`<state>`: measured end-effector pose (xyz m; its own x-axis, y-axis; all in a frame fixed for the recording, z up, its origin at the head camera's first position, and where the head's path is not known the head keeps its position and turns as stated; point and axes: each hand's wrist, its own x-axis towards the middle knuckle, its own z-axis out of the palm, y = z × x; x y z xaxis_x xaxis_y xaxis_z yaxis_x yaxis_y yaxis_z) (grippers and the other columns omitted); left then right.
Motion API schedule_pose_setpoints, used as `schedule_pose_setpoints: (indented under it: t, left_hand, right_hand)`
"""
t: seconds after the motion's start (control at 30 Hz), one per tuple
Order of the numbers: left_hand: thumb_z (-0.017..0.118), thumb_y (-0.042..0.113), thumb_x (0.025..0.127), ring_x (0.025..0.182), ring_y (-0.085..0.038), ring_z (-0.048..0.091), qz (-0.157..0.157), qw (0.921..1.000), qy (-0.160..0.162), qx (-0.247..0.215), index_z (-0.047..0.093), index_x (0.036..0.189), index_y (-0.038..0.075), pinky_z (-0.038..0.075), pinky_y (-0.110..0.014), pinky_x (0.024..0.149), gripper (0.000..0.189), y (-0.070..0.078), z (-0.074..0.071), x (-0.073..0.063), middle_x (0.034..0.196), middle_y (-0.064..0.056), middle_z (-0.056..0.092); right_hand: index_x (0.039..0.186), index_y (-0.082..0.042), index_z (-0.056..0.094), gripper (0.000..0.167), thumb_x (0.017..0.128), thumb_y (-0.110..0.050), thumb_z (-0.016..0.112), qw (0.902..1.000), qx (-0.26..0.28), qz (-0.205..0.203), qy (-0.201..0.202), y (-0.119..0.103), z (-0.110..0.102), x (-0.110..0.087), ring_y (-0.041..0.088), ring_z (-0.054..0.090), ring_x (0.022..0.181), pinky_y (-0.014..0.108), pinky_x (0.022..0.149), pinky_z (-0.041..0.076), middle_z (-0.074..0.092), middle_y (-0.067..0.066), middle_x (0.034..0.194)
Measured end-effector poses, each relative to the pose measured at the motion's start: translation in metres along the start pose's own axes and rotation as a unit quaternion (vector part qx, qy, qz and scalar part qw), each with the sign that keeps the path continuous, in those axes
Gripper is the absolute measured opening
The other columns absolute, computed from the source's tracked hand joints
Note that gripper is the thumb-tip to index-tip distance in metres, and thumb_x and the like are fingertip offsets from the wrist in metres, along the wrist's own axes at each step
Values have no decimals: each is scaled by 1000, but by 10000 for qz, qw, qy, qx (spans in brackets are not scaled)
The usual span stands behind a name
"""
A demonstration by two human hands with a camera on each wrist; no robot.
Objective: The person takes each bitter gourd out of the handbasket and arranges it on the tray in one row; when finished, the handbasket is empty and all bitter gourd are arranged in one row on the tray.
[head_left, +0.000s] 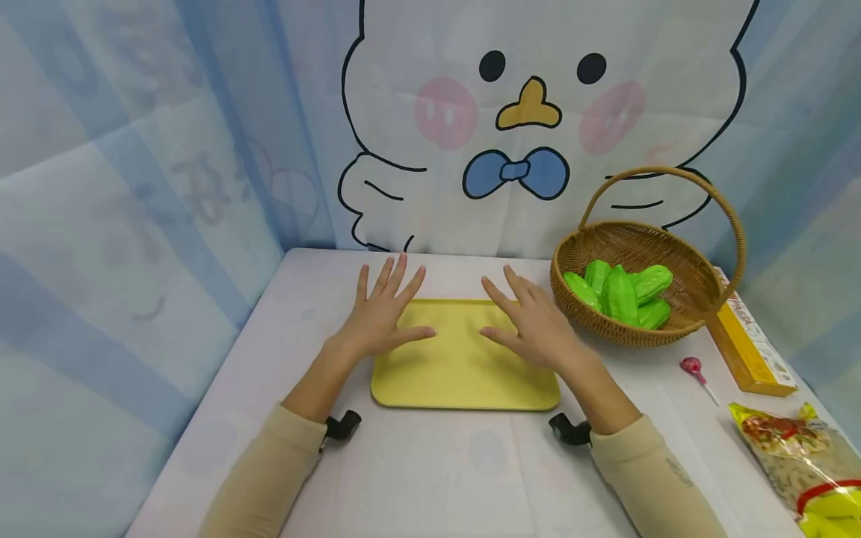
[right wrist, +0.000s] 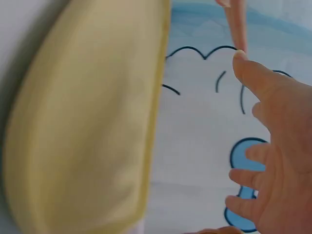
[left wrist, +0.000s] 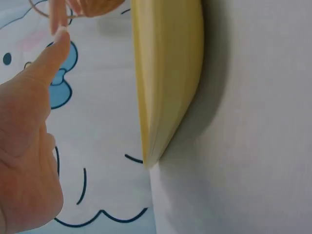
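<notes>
A yellow rectangular tray (head_left: pixel 464 373) lies on the white table in the head view, with nothing on it. Over its left side my left hand (head_left: pixel 380 317) is spread, fingers apart and pointing away from me. My right hand (head_left: pixel 534 321) mirrors it over the right side, fingers also splayed. Neither holds anything. In the left wrist view the hand (left wrist: pixel 29 126) is seen beside the tray's edge (left wrist: pixel 170 63), with a gap between them. The right wrist view likewise shows the hand (right wrist: pixel 278 141) apart from the tray (right wrist: pixel 87 126).
A wicker basket (head_left: pixel 693 276) with several green carambola-like fruits (head_left: pixel 620 295) stands at the back right. Near it lie a yellow box (head_left: pixel 753 347), a pink lollipop (head_left: pixel 691 365) and a food bag (head_left: pixel 794 463). A printed curtain (head_left: pixel 518 224) hangs behind the table.
</notes>
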<state>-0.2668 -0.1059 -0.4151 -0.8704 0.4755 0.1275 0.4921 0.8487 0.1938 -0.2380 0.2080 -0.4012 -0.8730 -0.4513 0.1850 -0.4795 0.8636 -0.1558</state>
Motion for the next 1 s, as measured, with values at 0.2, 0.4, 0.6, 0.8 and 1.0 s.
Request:
schedule_pose_setpoints:
  t: [0.2, 0.4, 0.6, 0.8, 1.0]
  left_hand:
    - [63, 72, 91, 161, -30, -22, -53, 9944, -366, -987, -8, 168, 29, -21, -59, 126, 113, -26, -5, -7, 174, -6, -20]
    - [74, 63, 89, 163, -37, -6, -73, 9787, -955, -1816, 0, 169, 23, -7, -63, 129, 116, -53, 0, -12, 176, -15, -3]
    - [86, 57, 78, 163, -37, -1, -347, 9564, -1731, -2328, 7, 170, 25, 2, -63, 130, 125, -72, 10, -18, 176, -13, 2]
    - [91, 53, 74, 163, -36, -5, -288, 9522, -2057, -2239, 8, 170, 25, -1, -61, 130, 130, -81, 13, -22, 177, -9, 0]
    - [92, 51, 73, 163, -33, -7, -227, 9506, -2166, -2212, 9, 169, 22, -4, -60, 130, 130, -82, 12, -22, 177, -10, -2]
  right_hand:
    - [168, -34, 19, 82, 101, -59, 59, 9984, 387, 74, 400, -1, -28, -5, 47, 28, 155, 73, 111, 40, 17, 15, 174]
    - [167, -38, 18, 81, 101, -56, 61, 9959, 604, 337, 588, 5, -49, -11, 45, 24, 157, 75, 107, 42, 14, 10, 176]
    - [166, -37, 22, 78, 101, -49, 64, 9897, 871, 501, 1019, 18, -62, -17, 42, 25, 157, 75, 114, 34, 19, 10, 175]
    - [165, -33, 29, 73, 102, -44, 65, 9815, 1131, 674, 1389, 33, -75, -24, 44, 26, 156, 76, 115, 31, 28, 15, 171]
    - [166, -37, 24, 75, 103, -42, 64, 9781, 1174, 907, 1462, 54, -85, -33, 48, 24, 156, 80, 114, 28, 25, 17, 171]
